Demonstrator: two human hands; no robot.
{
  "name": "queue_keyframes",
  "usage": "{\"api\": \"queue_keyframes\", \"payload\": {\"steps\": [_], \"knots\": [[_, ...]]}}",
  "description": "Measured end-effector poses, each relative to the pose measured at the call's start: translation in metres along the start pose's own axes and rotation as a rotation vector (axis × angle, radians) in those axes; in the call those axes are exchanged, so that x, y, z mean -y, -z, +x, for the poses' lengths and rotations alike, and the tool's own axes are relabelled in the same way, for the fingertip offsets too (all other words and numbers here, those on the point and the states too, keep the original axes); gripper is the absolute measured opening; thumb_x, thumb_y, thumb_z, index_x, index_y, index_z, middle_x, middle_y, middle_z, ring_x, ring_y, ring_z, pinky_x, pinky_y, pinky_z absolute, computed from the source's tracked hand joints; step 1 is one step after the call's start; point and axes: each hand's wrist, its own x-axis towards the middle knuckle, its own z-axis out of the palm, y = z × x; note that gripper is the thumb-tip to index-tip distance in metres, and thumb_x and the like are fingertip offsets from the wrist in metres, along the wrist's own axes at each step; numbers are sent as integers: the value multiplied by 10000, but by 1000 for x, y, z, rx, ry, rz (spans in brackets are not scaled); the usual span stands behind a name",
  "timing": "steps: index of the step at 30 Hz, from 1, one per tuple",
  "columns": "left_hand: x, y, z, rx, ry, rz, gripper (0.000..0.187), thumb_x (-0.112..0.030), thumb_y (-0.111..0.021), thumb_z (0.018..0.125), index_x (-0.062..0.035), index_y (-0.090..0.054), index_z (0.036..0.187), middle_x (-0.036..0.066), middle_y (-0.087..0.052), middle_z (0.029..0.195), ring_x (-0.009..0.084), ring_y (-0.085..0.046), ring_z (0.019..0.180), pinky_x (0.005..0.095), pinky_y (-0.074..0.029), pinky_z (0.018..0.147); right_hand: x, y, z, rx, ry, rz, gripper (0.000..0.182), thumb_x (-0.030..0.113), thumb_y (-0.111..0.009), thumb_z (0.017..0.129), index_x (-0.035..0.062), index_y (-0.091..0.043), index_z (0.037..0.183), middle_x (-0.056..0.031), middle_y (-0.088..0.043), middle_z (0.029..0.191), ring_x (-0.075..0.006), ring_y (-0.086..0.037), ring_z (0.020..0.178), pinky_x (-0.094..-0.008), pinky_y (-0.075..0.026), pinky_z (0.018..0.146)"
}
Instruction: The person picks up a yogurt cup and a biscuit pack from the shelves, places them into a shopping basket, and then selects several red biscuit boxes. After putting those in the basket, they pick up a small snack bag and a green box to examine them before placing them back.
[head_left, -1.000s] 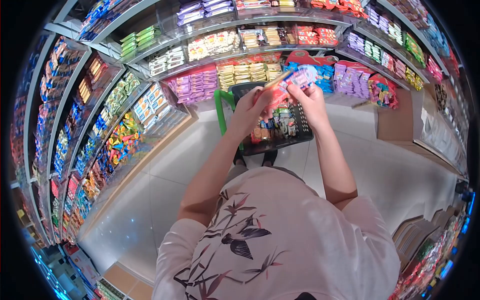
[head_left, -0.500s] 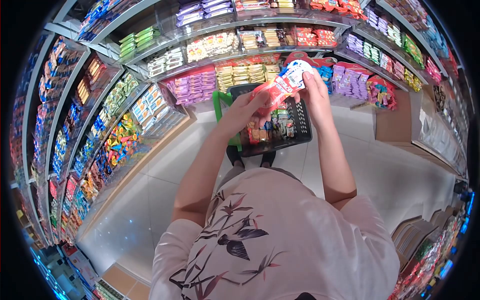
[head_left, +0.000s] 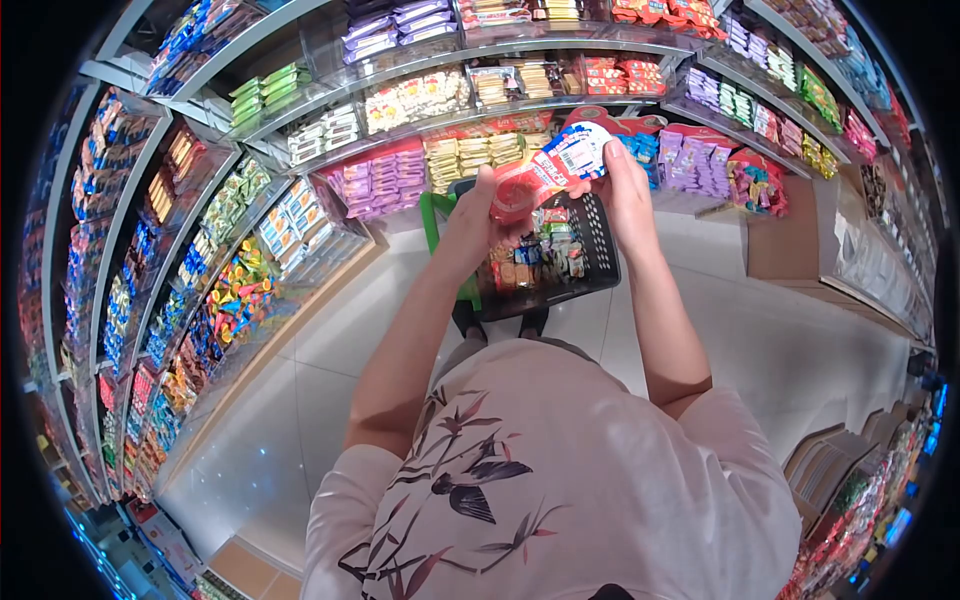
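A red snack packet with a rounded blue-and-white end is held up between both hands, over the basket. My left hand is closed on its red end, thumb on top. At the blue-and-white end, my right hand pinches the edge with thumb and fingers. Printing covers the packet, too small to read. Below it a black shopping basket with a green handle stands at my feet. Several small wrapped snacks lie inside, partly hidden by my left hand and the packet.
Shelves of wrapped sweets curve around the front and left, with purple packets and yellow packets on the lowest front row. Cardboard boxes stand at the right. Pale floor tiles surround the basket.
The packet has turned in my hands, so its end shows more blue and less glare. Both hands shifted slightly left, and my left thumb now points more upward.
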Motion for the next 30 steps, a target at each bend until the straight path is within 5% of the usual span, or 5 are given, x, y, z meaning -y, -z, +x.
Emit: {"api": "queue_keyframes", "payload": {"steps": [3, 7, 10, 17, 30], "knots": [[-3, 0, 3, -108, -58, 165, 533, -551, -477, 939, -46, -581, 1071, -4, -606, 827, 60, -529, 644, 203, -401, 519, 3, -5, 0, 11, -17, -30, 459, 357, -306, 1034, -13, -547, 1158, -83, -630, 922, -135, -620, 759, -258, -519, 657], [-12, -6, 0, -98, -82, 506, 454, -481, -533, 934, -50, -581, 1069, -10, -593, 783, 52, -515, 620, 200, -397, 523, 7, -13, 3, -24, 13, -18, 357, 245, -489, 981, -10, -498, 1230, -78, -620, 978, -123, -622, 809, -256, -522, 712], [-1, -1, 6, -70, -85, 396, 430, -468, -532, 937, -55, -574, 1049, -5, -584, 741, 51, -491, 583, 202, -368, 508, 7, -37, 4, -88, 10, 119, 547, 51, -718, 818, 0, -428, 1279, -70, -597, 1066, -113, -618, 869, -253, -517, 773], [6, -5, 5, -45, -95, 171, 413, -467, -458, 974, -66, -557, 995, 22, -591, 714, 56, -464, 552, 210, -329, 491, -9, -51, 20, -58, -96, -214, 267, 209, -769, 789, 38, -625, 935, -22, -663, 807, -71, -607, 688, -247, -478, 596], [17, 3, -4, 122, -64, 214, 368, -388, -426, 1001, -47, -558, 957, 61, -635, 758, 65, -523, 609, 208, -381, 527, -8, -45, 45, -176, -109, -152, 682, 548, -372, 977, -66, -658, 897, -96, -665, 850, -138, -576, 820, -294, -443, 800]]}}
